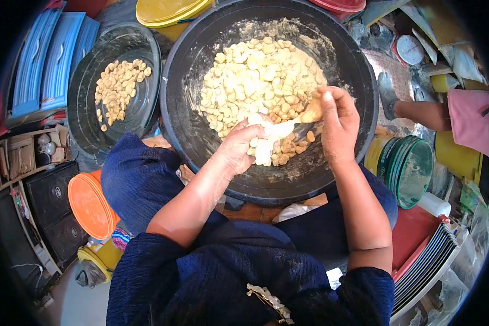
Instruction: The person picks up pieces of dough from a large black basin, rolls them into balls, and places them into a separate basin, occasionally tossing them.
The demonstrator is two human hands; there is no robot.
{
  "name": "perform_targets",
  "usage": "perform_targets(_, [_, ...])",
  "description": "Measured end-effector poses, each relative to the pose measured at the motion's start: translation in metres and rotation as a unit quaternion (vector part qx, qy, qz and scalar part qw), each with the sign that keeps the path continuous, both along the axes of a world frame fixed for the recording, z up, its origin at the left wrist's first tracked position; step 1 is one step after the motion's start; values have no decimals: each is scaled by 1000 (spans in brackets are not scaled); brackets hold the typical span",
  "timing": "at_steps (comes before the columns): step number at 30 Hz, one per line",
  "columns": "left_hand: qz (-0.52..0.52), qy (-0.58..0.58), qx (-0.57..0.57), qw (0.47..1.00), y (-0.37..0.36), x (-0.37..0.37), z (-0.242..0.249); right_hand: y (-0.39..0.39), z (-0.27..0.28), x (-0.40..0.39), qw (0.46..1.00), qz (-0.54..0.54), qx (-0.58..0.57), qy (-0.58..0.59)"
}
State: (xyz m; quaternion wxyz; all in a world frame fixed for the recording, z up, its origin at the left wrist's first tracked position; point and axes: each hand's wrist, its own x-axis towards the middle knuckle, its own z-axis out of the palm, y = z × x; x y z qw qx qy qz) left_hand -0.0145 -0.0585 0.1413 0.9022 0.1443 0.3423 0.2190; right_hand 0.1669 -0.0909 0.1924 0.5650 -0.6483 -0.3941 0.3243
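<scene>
A large black basin (190, 130) sits between my knees, holding a heap of pale yellow dough pieces (255, 81). My left hand (242, 145) grips a pale strip of dough (267, 142) over the basin's near side. My right hand (338, 120) is closed on a wooden-handled knife (304, 117) whose blade lies against that strip. Several cut pieces lie just below the hands.
A smaller black basin (87, 87) at the left holds a few dough pieces (117, 87). Orange lids (89, 204), blue trays (49, 57), yellow lids (165, 11), green and yellow buckets (405, 163) and stacked trays (429, 255) crowd around. Another person's leg (424, 113) shows at the right.
</scene>
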Motion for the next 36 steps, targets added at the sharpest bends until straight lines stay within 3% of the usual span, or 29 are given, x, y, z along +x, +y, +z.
perform_targets(1, [1, -28, -6, 1000, 1, -1, -2, -1, -3, 2, 1000, 0, 0, 1])
perform_targets(3, [10, -6, -18, 1000, 1, -2, -3, -3, -5, 5, 991, -23, 62, -117])
perform_targets(5, [21, 16, -30, 999, 2, -3, -3, -4, -2, 10, 994, -29, 68, -75])
perform_targets(7, [11, -1, -25, 1000, 3, -5, -4, -2, 3, 14, 953, 28, 61, -295])
perform_targets(11, [-9, -87, -46, 995, 1, -4, 3, -6, 12, -10, 947, 270, -23, -169])
perform_targets(13, [26, -103, 13, 994, -3, -1, 5, -12, 0, -13, 914, 358, -72, -178])
perform_targets(15, [14, -106, 12, 994, -1, -6, 11, -9, 4, -10, 915, 353, -58, -186])
perform_targets(17, [-33, -87, 17, 996, 3, -11, 12, -6, 10, -6, 941, 244, -90, -216])
perform_targets(19, [-27, -73, 12, 997, 2, -15, 3, -3, 5, -5, 950, 220, -57, -215])
perform_targets(21, [-16, -39, 31, 999, 2, -16, 2, -3, -4, -5, 968, 210, -72, -114])
perform_targets(22, [-16, -39, 31, 999, 1, -15, 4, -4, -2, -8, 961, 227, -154, 28])
perform_targets(23, [-12, -56, 22, 998, -1, -15, 9, -4, 1, -12, 961, 227, -154, 28])
perform_targets(25, [-9, -72, 15, 997, -2, -15, 11, -3, 3, -22, 939, 260, -140, 177])
perform_targets(27, [-27, 0, 47, 999, -5, -17, 7, -2, -1, -22, 943, 242, -145, 180])
perform_targets(29, [-27, 19, 44, 998, -3, -17, 6, 1, -5, -17, 985, 141, -95, 22])
perform_targets(30, [-12, 5, 30, 999, -1, -19, 4, 2, -1, -18, 992, 103, -72, 7])
perform_targets(31, [3, -9, 16, 1000, 0, -20, 3, 4, -7, -12, 991, 86, -39, -91])
perform_targets(33, [10, 14, 16, 1000, 1, -23, 2, 6, 4, -8, 970, 136, -26, -197])
perform_targets(34, [-8, 5, 17, 1000, 3, -26, 1, 4, 4, -10, 971, 133, -28, -197])
perform_targets(36, [-29, -4, 17, 999, 3, -23, 4, 2, 1, -19, 928, 227, 7, -295])
